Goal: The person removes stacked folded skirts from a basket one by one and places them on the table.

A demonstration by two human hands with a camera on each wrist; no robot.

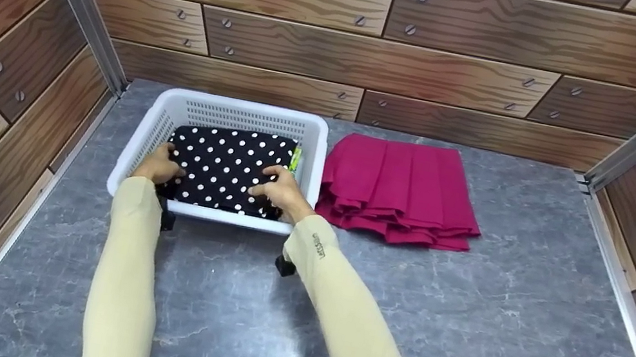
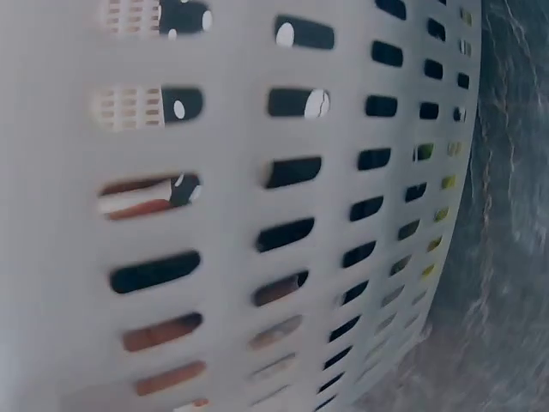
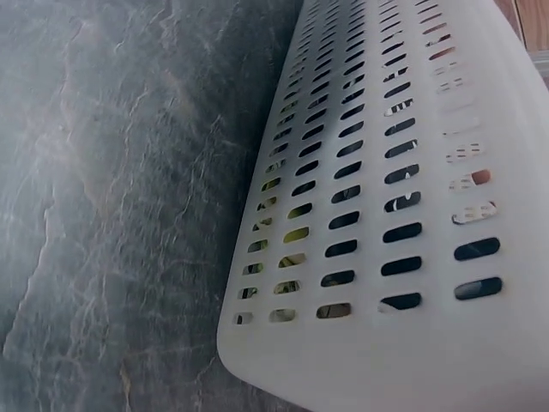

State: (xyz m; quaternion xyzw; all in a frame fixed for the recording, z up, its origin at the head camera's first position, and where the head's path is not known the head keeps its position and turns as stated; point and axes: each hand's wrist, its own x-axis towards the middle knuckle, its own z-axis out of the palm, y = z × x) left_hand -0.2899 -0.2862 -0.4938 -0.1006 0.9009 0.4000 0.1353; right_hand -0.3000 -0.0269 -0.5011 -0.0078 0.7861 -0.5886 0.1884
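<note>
A folded black cloth with white polka dots (image 1: 222, 165) lies in a white plastic basket (image 1: 239, 219). At the cloth's left edge my left hand (image 1: 158, 165) grips it, thumb on top. My right hand (image 1: 284, 191) holds the right side, with thumb and forefinger spread over the dotted surface. Parts of the other fingers are hidden by the cloth and the basket. Through the slots of the basket wall (image 2: 236, 129), the left wrist view shows dotted fabric and bits of fingers. The right wrist view looks along the slotted basket side (image 3: 360, 369).
Beside the basket on the right lies a pleated magenta skirt (image 1: 401, 190). A green-yellow item (image 1: 295, 160) peeks out under the cloth's right edge. Wood-patterned panels (image 1: 378, 61) enclose the grey marbled table (image 1: 492, 340) at the back and both sides.
</note>
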